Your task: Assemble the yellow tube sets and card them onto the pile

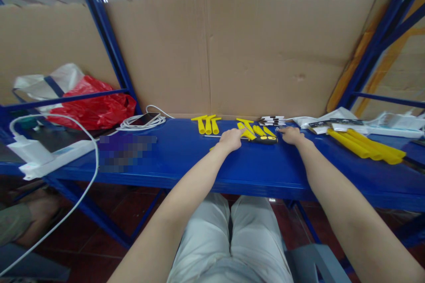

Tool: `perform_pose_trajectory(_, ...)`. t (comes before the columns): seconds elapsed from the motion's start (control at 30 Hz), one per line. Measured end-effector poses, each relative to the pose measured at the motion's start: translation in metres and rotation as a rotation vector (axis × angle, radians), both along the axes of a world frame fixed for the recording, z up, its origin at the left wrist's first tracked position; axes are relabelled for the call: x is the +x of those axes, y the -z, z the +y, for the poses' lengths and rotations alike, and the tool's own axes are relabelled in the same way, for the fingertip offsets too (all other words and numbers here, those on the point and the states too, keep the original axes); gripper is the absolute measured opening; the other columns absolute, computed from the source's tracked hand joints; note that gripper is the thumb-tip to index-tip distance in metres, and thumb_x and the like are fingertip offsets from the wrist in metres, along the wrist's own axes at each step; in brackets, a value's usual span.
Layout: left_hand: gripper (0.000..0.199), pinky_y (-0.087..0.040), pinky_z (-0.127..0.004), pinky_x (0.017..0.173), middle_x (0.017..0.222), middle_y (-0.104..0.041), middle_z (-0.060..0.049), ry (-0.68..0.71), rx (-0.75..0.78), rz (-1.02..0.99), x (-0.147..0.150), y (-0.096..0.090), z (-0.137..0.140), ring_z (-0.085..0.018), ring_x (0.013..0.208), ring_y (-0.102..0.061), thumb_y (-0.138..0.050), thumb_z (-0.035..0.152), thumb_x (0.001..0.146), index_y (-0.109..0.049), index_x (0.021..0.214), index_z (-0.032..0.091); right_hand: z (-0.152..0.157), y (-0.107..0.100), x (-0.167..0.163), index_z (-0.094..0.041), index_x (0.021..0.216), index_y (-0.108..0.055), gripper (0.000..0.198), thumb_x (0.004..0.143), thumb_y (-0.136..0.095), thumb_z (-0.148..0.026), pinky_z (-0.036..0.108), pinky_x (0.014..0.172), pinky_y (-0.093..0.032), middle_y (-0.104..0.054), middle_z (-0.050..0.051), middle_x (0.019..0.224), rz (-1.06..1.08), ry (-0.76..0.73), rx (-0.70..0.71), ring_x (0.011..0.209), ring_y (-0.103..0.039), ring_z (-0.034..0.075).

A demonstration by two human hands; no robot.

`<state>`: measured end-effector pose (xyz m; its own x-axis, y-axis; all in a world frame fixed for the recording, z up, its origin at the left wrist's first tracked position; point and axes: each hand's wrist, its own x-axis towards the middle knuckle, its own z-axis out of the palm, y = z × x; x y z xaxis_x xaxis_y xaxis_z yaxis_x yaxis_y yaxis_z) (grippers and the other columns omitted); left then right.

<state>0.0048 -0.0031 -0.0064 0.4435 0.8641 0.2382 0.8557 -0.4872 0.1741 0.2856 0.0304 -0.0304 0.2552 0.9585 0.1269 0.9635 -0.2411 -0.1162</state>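
Note:
My left hand (231,139) is closed, with its fingertips at a yellow plastic piece (246,132) that it seems to grip at one end. Just right of that lie several small yellow blade-shaped pieces (259,131) and a screwdriver (265,140) with a black and yellow handle, its shaft running left beneath my left hand. My right hand (291,135) has its fingers drawn together at some tiny shiny bits (278,129), too small to name. Behind, a yellow T-shaped piece (245,120) lies flat. Farther left are three yellow T-shaped handles (208,124) in a row.
Yellow tubes (367,146) and packaged items (338,123) occupy the right side of the blue table (179,159). Stacked packets (272,120) rest by the cardboard wall (259,53). On the left are a power strip (63,158), coiled white cable (141,122) and red bag (94,104).

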Motion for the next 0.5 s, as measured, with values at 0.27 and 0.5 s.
perform_pose_trajectory(0.27,0.054,-0.044,-0.038,0.094,0.122,-0.061,-0.013,0.018,0.015,0.015,0.0,-0.001,-0.001,-0.03,0.112,-0.058,-0.049,0.015,0.084,-0.049,0.136,0.028,-0.007,-0.008,-0.01,-0.027,0.119,-0.066,0.041,0.083,-0.048,-0.024,0.05,0.099,-0.039,-0.053,0.01,0.133,-0.033,-0.013,0.037,0.124,-0.043,0.034)
perform_pose_trajectory(0.5,0.053,-0.043,-0.036,0.095,0.125,-0.061,-0.009,0.033,-0.009,-0.012,0.002,-0.002,-0.002,-0.028,0.115,-0.057,-0.053,0.016,0.082,-0.053,0.132,0.031,-0.016,-0.018,-0.019,-0.022,0.1,-0.072,0.028,0.082,-0.051,-0.023,0.042,0.092,-0.045,-0.064,0.013,0.112,-0.008,0.025,0.044,0.114,-0.053,0.03)
